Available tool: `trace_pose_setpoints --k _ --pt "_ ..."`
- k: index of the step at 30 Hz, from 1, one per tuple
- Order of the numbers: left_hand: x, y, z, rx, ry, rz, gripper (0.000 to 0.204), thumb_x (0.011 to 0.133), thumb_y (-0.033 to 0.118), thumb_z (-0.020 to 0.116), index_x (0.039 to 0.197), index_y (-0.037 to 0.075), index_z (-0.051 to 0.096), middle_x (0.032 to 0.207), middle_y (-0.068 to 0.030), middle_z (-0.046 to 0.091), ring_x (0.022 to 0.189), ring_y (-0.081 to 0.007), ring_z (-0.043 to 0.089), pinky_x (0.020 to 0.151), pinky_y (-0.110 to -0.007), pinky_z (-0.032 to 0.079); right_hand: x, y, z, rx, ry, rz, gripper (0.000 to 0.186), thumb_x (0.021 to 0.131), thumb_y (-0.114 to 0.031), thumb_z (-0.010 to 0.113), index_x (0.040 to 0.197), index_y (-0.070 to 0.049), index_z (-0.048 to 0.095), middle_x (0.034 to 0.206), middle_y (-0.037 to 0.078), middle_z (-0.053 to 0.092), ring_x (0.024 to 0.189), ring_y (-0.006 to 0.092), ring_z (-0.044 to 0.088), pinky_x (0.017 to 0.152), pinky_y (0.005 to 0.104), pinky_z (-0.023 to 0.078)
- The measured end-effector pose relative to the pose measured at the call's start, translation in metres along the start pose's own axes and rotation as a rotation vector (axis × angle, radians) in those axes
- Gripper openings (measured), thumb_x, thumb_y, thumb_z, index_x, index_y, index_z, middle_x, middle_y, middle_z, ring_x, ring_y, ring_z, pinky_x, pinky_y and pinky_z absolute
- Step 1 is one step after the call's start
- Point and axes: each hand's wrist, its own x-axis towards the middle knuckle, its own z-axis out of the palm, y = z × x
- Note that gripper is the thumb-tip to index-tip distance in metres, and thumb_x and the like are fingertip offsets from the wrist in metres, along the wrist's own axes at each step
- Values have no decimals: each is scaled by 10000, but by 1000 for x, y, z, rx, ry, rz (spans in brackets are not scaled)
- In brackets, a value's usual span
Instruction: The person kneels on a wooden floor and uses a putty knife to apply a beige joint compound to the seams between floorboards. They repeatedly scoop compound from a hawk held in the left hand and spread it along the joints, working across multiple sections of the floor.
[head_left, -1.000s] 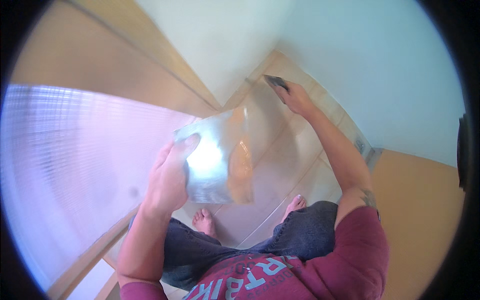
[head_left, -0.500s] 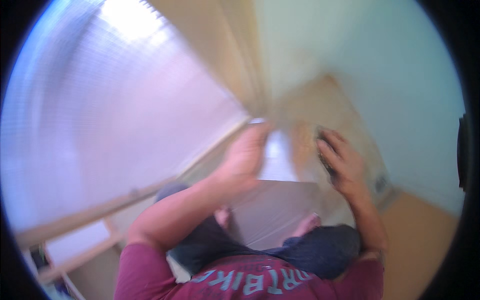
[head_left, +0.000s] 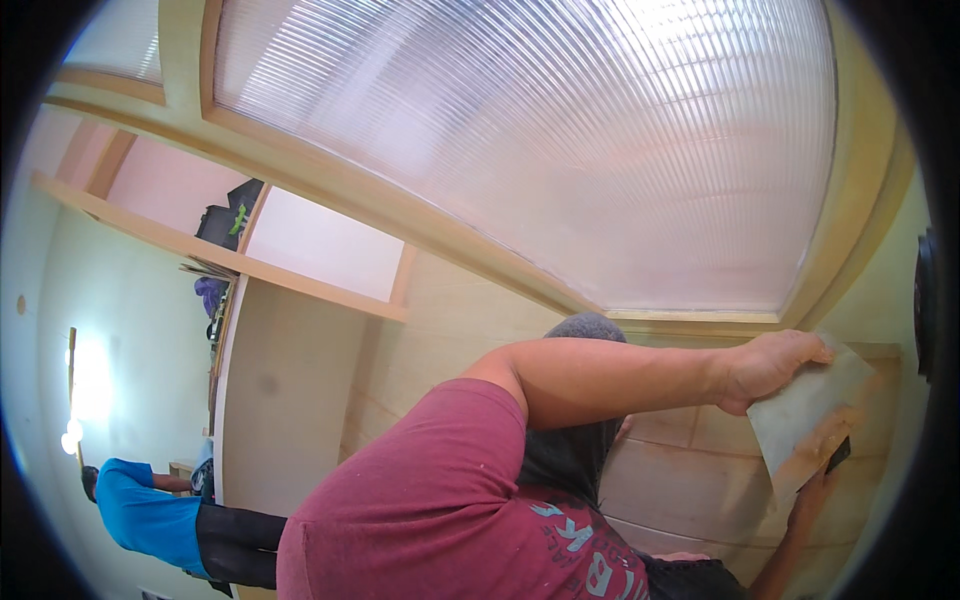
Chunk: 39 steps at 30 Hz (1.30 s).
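At the right, my left hand (head_left: 775, 368) is closed on the upper edge of a pale, flat metal-looking sheet (head_left: 785, 425). A smear of tan, putty-like paste (head_left: 825, 438) lies across the sheet's lower part. Below it, my right hand (head_left: 812, 498) grips a small dark scraper (head_left: 839, 456), which is against the paste at the sheet's edge. Most of the right hand's fingers are hidden behind the sheet and scraper, and its forearm rises from the lower edge.
A wood-framed ribbed translucent panel (head_left: 560, 150) spans the top. Left of me are wooden shelves (head_left: 320, 285) holding a black case (head_left: 222, 224). Another person in a blue shirt (head_left: 150, 510) stands far left. Tiled floor (head_left: 660, 455) lies below my hands.
The view has swung left, bringing the shelves and the other person into sight. My hands, still holding the sheet and scraper, now appear at the far right and closer together.
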Motion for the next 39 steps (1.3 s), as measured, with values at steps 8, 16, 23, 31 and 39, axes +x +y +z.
trace_pose_setpoints --k 8,16,23,31,39 --pt "7 -24 -21 663 38 -50 401 1082 282 475 1441 125 558 1395 -153 586 1246 -284 579 1063 -412 477 -49 -110 -39 1040 -834 -247 639 1037 -394 587 1534 -27 424 1444 148 550 1281 256 567 1078 402 461" --pt "-3 -12 -41 370 58 -99 400 1056 289 505 1377 53 544 1273 -108 619 1123 -209 590 991 -365 471 -33 -63 -14 222 -232 15 386 993 -369 666 1152 -18 696 905 -31 670 844 106 601 778 323 509" --pt "-30 5 -17 331 258 -25 380 1097 324 501 1296 19 609 1158 -62 695 1011 -131 664 888 -302 542 96 -46 -78 -812 404 -235 350 969 -227 542 1251 -50 647 1103 238 698 1036 446 649 878 525 507" --pt "-53 25 -24 341 202 -24 359 1086 302 524 1281 14 611 1178 -72 683 1032 -125 646 902 -295 526 211 -65 -67 -1009 386 -160 360 955 -142 495 1259 -114 686 1156 163 728 1092 371 692 931 514 555" --pt "-68 36 -31 362 300 -15 358 1102 252 486 1324 -16 572 1183 -77 674 1055 -144 630 938 -319 494 256 -76 -56 -1139 332 -105 314 935 -144 534 1177 -74 721 1138 168 737 1098 368 700 934 503 568"
